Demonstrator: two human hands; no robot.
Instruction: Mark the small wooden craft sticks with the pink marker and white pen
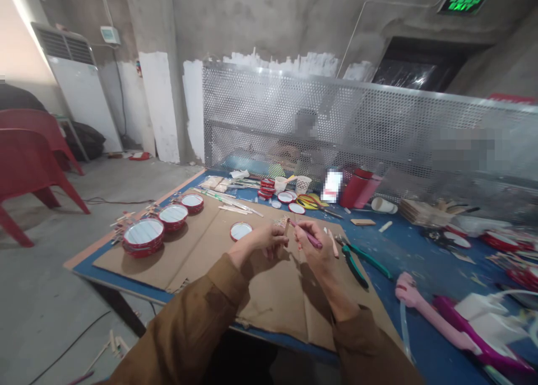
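My left hand (pixel 271 241) pinches a small, light wooden stick (pixel 287 227) above the brown cardboard (pixel 269 301). Close on its right, my right hand (pixel 313 242) is closed round a purple, pen-like tool (pixel 310 236), whose tip is at the stick. Just left of my left hand, a round red-rimmed piece with a pale top (pixel 241 231) lies on the cardboard. Pliers with green handles (pixel 357 264) rest to the right of my right hand. Stacked red-rimmed round pieces (pixel 143 236) stand at the cardboard's left side.
Along the back of the blue table (pixel 378 239) are paper cups (pixel 303 184), yellow-handled scissors (pixel 309 201), a phone (pixel 332 185) and a red bottle (pixel 356 188). A pink glue gun (pixel 437 318) and a purple power strip (pixel 483 340) lie at right. Behind stands a perforated metal panel (pixel 260 110).
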